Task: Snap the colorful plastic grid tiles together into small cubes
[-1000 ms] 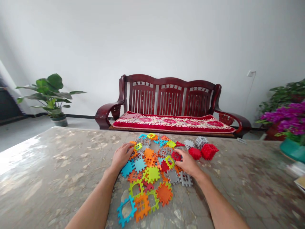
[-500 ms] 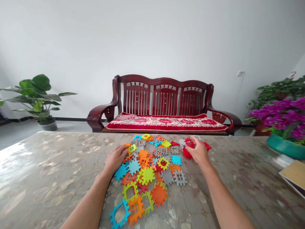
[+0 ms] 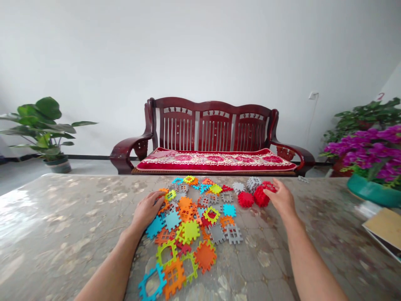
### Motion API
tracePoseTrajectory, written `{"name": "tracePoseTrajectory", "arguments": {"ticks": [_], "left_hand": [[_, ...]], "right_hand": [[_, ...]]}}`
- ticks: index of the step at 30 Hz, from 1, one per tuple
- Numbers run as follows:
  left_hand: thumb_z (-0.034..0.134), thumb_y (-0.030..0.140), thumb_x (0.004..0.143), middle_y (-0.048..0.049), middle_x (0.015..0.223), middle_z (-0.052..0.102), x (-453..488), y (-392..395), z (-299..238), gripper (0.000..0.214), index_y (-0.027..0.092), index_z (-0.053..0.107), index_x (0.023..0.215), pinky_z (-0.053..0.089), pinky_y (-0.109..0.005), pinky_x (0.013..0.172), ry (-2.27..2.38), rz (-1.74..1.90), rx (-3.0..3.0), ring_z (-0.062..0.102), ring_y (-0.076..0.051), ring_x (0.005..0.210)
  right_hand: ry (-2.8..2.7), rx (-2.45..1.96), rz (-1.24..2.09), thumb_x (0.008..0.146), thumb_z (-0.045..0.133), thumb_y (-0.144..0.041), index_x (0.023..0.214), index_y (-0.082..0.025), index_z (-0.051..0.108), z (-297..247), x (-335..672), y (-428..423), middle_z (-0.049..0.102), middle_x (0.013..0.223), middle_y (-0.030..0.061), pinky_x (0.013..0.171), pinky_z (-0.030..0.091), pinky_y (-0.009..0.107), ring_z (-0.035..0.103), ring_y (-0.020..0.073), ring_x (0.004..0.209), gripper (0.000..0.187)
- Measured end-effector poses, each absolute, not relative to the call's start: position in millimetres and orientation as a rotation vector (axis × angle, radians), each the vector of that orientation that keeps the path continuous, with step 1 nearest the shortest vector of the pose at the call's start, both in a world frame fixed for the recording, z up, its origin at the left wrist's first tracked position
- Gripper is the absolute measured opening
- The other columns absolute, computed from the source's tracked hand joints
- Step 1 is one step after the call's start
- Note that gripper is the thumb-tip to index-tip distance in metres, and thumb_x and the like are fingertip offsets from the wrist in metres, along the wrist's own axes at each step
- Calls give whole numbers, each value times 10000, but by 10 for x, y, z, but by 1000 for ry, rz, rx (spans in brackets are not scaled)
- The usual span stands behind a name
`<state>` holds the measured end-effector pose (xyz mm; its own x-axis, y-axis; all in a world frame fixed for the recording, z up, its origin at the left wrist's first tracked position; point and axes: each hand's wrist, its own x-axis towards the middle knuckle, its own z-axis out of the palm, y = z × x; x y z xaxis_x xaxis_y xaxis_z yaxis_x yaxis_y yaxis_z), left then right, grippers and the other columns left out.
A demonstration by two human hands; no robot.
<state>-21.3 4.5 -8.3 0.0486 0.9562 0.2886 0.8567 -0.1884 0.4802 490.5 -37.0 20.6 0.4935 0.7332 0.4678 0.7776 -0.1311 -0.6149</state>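
Red block (image 3: 260, 196): one, on the far right part of the tabletop, just left of the right hand; a further patch of red shows behind it, and whether that is a second piece I cannot tell.
Right hand (image 3: 283, 199): thumb and fingers spread apart at the block's right side; whether they touch it is unclear.
Left hand (image 3: 148, 209): fingers over an orange piece (image 3: 161, 205) at the heap's left edge; I cannot tell if they pinch it.
Beside the block: one flat red piece (image 3: 246, 200) to its left, one grey cube (image 3: 254, 183) behind, one grey plate (image 3: 238, 187) left of the cube.
Heap (image 3: 190, 230): blue, orange, lime, grey and red notched pieces, overlapping too much to count in full.
Heap's near end: one blue frame (image 3: 144, 286), one orange window piece (image 3: 173, 278), two lime frames (image 3: 167, 246), one dark orange plate (image 3: 205, 256).
In the way: the left hand covers part of its orange piece; upper pieces hide lower ones.
Tabletop (image 3: 78, 234): also bears one small grey piece (image 3: 303, 179) at the far edge, one tan-topped item (image 3: 385, 228) and one teal pot (image 3: 372, 190) of purple flowers (image 3: 372, 148).
Beyond: one wooden bench (image 3: 213, 104) with a red patterned cover (image 3: 216, 161); one potted plant (image 3: 48, 110) at left.
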Motion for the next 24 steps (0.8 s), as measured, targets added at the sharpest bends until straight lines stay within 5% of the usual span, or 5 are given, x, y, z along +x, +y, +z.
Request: {"name": "tracePoseTrajectory", "arguments": {"ticks": [7,16,24], "left_hand": [[374,462,894,-7,1256,637,-222,55,-99,411,290,656,1139,416,-318,1024,1879,817,2126,597,-210,1135],[352,471,912,-66,1359,562,-199,42,-91,473,250,620,1233,397,-362,1055,1903,822,2090,557,-238,1207],[367,429,914,-59,1331,595,-43,3,-66,436,235,631,1202,379,-382,1074,1748,847,2200,544,-226,1217]], "right_hand": [[-1239,-2006,0,644,680,-457,1369,-127,436,164,4794,-394,557,1322,191,991,431,440,568,322,1163,834],[-1236,-1912,-194,710,606,-523,1348,-124,472,441,4653,-471,554,1301,198,1031,374,472,516,340,1199,764],[-1820,-1491,463,723,626,-301,1156,-199,640,544,3701,-521,651,1200,96,970,453,389,601,237,1100,446]]}}
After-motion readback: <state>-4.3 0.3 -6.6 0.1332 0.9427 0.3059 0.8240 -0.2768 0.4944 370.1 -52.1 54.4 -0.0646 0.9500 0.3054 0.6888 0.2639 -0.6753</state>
